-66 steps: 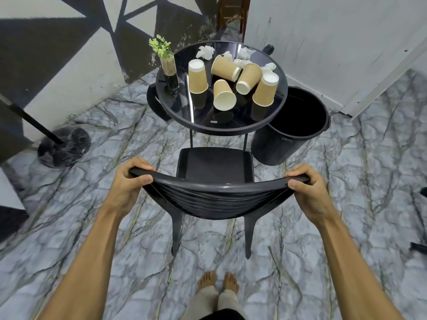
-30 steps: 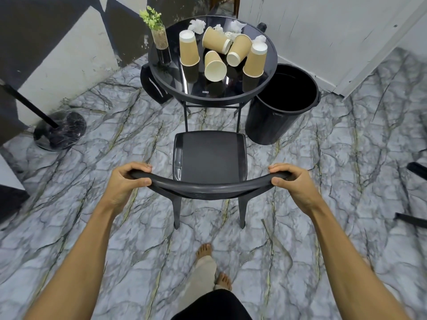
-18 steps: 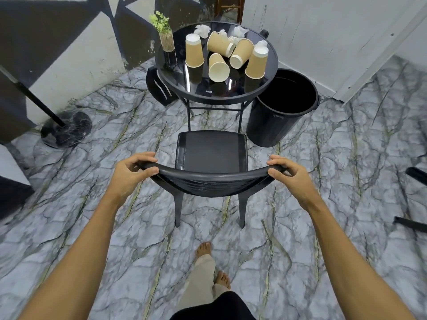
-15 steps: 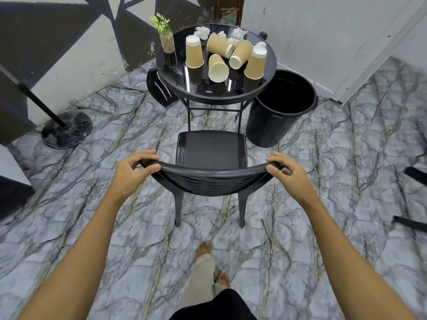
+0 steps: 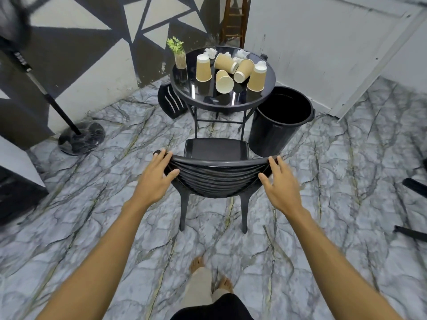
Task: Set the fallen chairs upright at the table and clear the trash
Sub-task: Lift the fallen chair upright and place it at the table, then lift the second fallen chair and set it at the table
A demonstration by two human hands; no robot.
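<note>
A black chair stands upright on its four legs, facing the round black glass table. My left hand lies on the left end of the chair's back rail, fingers spread and loosened. My right hand hovers at the right end with its fingers apart, just touching the rail. Several tan paper cups stand or lie on the table, with crumpled white tissues behind them. A second black chair lies on the floor behind the table's left side, partly hidden.
An open black bin stands right of the table. A small vase with a green sprig sits at the table's left edge. A stand's round base is on the floor to the left. Dark objects lie at the right edge.
The chair was pulled back a little from the table and set down. Both hands have since loosened from a firm grip on the back rail to spread fingers.
</note>
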